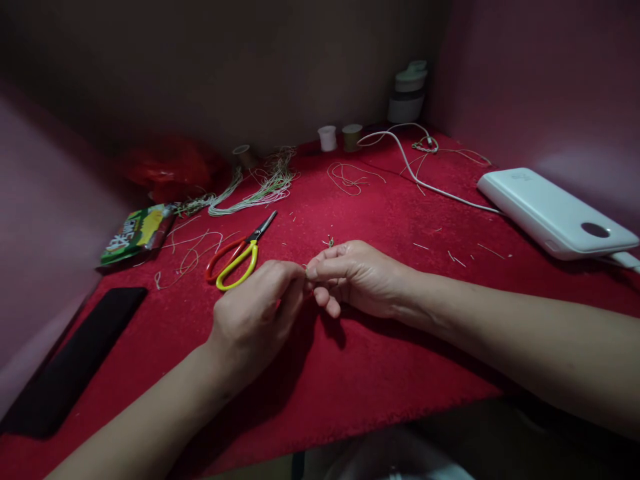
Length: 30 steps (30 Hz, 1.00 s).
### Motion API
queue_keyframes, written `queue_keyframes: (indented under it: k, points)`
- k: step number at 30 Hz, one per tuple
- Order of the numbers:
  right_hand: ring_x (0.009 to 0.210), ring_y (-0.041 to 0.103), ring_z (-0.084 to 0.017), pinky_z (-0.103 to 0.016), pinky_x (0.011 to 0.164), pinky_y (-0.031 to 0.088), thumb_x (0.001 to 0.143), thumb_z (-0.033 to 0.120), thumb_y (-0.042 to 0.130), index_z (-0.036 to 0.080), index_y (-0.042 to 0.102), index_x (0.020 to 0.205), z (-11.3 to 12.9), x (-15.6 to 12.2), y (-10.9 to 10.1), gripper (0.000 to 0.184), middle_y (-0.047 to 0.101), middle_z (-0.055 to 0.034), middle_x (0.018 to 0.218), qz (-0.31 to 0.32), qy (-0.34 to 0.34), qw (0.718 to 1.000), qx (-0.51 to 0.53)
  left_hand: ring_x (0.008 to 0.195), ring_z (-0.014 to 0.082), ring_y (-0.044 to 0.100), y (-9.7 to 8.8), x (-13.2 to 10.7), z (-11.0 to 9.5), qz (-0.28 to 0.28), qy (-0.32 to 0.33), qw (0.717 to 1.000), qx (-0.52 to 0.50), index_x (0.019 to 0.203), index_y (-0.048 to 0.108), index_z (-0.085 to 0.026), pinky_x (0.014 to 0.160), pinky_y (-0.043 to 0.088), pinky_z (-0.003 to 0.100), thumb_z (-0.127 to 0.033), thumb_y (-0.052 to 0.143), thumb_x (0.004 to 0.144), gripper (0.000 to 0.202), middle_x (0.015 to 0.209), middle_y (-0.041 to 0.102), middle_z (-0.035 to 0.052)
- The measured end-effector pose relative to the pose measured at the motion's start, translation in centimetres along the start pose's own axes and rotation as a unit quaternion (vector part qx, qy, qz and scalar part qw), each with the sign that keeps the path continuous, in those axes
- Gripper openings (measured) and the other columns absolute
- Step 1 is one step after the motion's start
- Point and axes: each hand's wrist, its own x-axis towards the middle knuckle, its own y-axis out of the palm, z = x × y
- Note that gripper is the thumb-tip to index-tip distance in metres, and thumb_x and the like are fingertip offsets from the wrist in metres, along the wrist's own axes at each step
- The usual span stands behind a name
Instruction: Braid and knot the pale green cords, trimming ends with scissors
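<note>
My left hand (257,313) and my right hand (353,277) meet fingertip to fingertip above the red cloth (360,373). Both pinch a tiny piece of thin cord (306,268) between thumb and forefinger; most of it is hidden by the fingers. Scissors with an orange and a yellow handle (235,259) lie closed just left of my left hand. A small knotted bit (330,242) rests on the cloth right behind my right hand.
Bundles of pale cord (255,190) and loose strands (350,177) lie at the back. Two small spools (340,137) and a white container (407,93) stand by the wall. A white power bank (553,213) with cable is right, a black phone (75,360) and a snack packet (137,233) left.
</note>
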Motion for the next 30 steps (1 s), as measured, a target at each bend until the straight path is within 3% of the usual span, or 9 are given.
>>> queue_keyframes:
  k: [3,6,9,18,30]
  points:
    - [0.034,0.053,-0.009,-0.018,0.038,0.043,0.078,0.004,0.051,0.007,0.059,0.063,0.1,0.0,0.0,0.017,0.06,-0.0027,0.048,0.001,0.0,1.0,0.008,0.067,0.01,0.063,-0.4,0.3,-0.3,0.006,-0.126,0.985,-0.122,0.087,0.062,-0.017,0.065,0.049,0.019,-0.015,0.057,0.085,0.006,0.078,0.068,0.0002]
    - [0.034,0.052,-0.009,-0.017,0.037,0.043,0.078,0.003,0.051,0.007,0.059,0.062,0.3,0.0,0.2,0.019,0.059,-0.0023,0.047,-0.009,0.008,1.0,0.014,0.059,0.0109,0.063,-0.7,0.8,-0.5,0.028,-0.269,0.922,-0.278,0.083,0.063,-0.017,0.055,0.05,0.02,-0.021,0.059,0.083,0.005,0.07,0.067,-0.0012]
    - [0.036,0.052,-0.008,-0.017,0.038,0.043,0.077,0.001,0.05,0.006,0.061,0.062,0.3,-0.1,0.3,0.018,0.059,-0.0026,0.048,-0.01,0.006,1.0,0.014,0.048,0.009,0.057,-0.8,1.2,-0.5,0.048,-0.343,0.865,-0.364,0.081,0.063,-0.016,0.046,0.047,0.019,-0.025,0.061,0.082,0.008,0.062,0.065,-0.0026]
    - [0.041,0.054,-0.008,-0.016,0.038,0.046,0.075,0.005,0.052,0.005,0.062,0.062,0.0,0.1,0.0,0.016,0.062,-0.0054,0.057,0.007,-0.013,1.0,0.012,0.053,0.01,0.061,-0.9,1.2,-0.3,0.065,-0.36,0.84,-0.401,0.08,0.062,-0.016,0.052,0.051,0.02,-0.027,0.06,0.084,0.012,0.064,0.066,-0.0016]
    - [0.046,0.054,-0.008,-0.017,0.038,0.045,0.072,0.006,0.055,0.007,0.062,0.063,0.0,0.0,0.2,0.012,0.064,-0.0062,0.063,0.002,-0.022,1.0,-0.017,0.052,0.0109,0.063,-1.0,1.4,-0.4,0.05,-0.344,0.841,-0.415,0.087,0.062,-0.016,0.051,0.052,0.02,-0.019,0.062,0.081,0.006,0.063,0.068,-0.0019]
